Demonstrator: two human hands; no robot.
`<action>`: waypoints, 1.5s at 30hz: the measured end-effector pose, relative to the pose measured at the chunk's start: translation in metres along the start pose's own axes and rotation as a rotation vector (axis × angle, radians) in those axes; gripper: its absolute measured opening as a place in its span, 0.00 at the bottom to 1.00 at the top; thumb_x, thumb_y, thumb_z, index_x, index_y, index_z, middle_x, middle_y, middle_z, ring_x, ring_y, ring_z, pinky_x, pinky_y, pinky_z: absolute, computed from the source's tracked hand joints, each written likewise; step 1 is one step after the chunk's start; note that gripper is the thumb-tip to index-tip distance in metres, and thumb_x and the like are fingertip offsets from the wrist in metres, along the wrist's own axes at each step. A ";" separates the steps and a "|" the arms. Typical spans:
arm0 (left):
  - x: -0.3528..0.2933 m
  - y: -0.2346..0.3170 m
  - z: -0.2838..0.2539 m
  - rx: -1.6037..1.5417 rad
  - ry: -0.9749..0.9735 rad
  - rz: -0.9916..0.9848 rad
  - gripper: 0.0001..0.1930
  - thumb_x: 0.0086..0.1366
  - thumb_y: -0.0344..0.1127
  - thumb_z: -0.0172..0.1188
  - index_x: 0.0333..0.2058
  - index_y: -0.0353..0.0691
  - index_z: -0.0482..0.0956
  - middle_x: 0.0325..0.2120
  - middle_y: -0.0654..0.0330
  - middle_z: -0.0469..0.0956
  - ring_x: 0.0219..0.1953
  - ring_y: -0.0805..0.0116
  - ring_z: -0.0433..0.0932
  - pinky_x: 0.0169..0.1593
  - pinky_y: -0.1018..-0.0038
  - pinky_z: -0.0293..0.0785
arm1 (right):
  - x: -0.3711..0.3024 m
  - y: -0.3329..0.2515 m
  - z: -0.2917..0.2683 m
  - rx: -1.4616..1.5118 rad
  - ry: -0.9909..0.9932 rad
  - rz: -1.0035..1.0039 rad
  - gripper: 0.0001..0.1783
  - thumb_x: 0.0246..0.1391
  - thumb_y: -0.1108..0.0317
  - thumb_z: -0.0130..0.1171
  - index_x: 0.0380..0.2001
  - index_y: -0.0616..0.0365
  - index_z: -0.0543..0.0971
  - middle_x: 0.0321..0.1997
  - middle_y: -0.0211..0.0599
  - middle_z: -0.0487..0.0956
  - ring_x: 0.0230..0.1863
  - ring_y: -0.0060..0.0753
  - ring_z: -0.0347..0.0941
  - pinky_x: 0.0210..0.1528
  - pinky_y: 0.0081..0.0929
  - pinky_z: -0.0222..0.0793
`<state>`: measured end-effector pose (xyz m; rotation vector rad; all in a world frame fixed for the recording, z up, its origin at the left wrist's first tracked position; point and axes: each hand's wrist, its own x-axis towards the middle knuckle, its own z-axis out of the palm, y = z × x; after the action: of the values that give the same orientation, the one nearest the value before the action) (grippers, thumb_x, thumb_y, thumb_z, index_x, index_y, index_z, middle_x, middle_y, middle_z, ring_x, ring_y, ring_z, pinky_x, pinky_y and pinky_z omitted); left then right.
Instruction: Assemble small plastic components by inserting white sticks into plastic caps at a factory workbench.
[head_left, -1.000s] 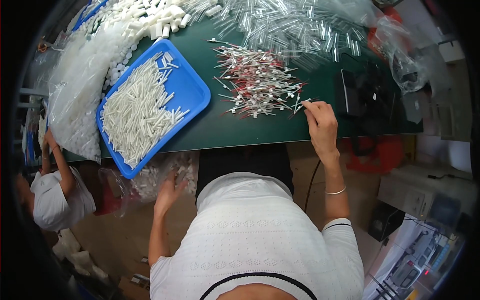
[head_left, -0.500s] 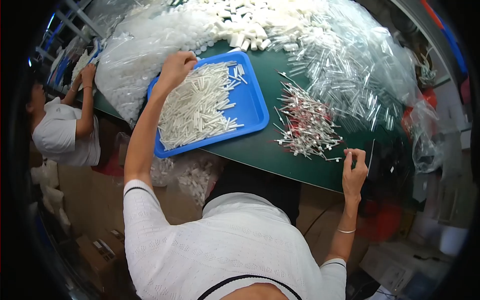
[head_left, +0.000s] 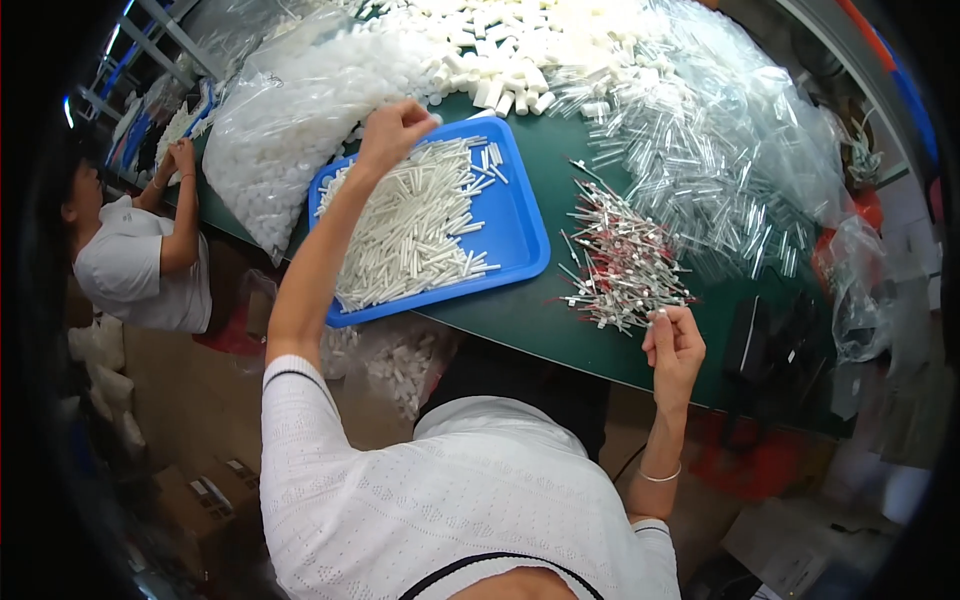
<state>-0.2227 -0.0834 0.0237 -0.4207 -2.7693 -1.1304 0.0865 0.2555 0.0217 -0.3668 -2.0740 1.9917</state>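
My left hand is above the far edge of the blue tray, its thumb and fingers pinched together. A small pale spot shows at those fingertips, but I cannot make out what it is. Many short white tubes fill most of the tray. My right hand is closed in a pinch at the near edge of a heap of thin white-and-red sticks with small white tips. Something small and whitish shows at its fingertips, too small to name.
A clear plastic bag of white round caps lies beyond the tray. White cylinders and clear tubes are heaped along the far side of the green table. A black object is at right. A co-worker works at left.
My right hand has moved left to the stick heap, and a thin pale rod seen beside it earlier no longer shows. My left hand has shifted slightly right over the tray's far edge.
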 end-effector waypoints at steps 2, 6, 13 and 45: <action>-0.066 0.054 0.019 -0.267 -0.070 0.167 0.07 0.58 0.33 0.65 0.30 0.36 0.81 0.24 0.62 0.81 0.26 0.76 0.78 0.32 0.80 0.73 | -0.004 -0.005 0.028 0.076 -0.110 -0.005 0.05 0.62 0.72 0.51 0.35 0.60 0.74 0.20 0.24 0.70 0.18 0.09 0.58 0.19 0.11 0.50; -0.181 0.127 0.055 -0.462 -0.191 0.299 0.06 0.59 0.27 0.63 0.36 0.35 0.80 0.32 0.57 0.81 0.31 0.70 0.80 0.34 0.76 0.76 | -0.004 -0.009 0.081 0.180 -0.371 0.021 0.07 0.64 0.68 0.49 0.36 0.61 0.73 0.23 0.26 0.71 0.20 0.12 0.64 0.21 0.11 0.59; -0.205 0.116 0.077 -1.211 -0.454 -0.227 0.07 0.65 0.31 0.58 0.38 0.34 0.75 0.37 0.55 0.78 0.33 0.76 0.75 0.38 0.81 0.74 | -0.006 -0.002 0.085 0.191 -0.363 0.002 0.08 0.64 0.68 0.51 0.35 0.62 0.73 0.21 0.28 0.73 0.19 0.12 0.64 0.19 0.13 0.58; -0.213 0.106 0.074 -1.364 -0.532 -0.332 0.13 0.63 0.30 0.60 0.46 0.33 0.76 0.40 0.57 0.80 0.37 0.74 0.78 0.41 0.80 0.76 | -0.016 -0.013 0.062 -0.267 -0.328 -0.142 0.06 0.47 0.76 0.59 0.21 0.64 0.72 0.12 0.32 0.69 0.13 0.18 0.60 0.16 0.21 0.56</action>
<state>0.0118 -0.0040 -0.0037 -0.3648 -1.8942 -3.2643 0.0799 0.1910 0.0319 0.0685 -2.4958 1.7930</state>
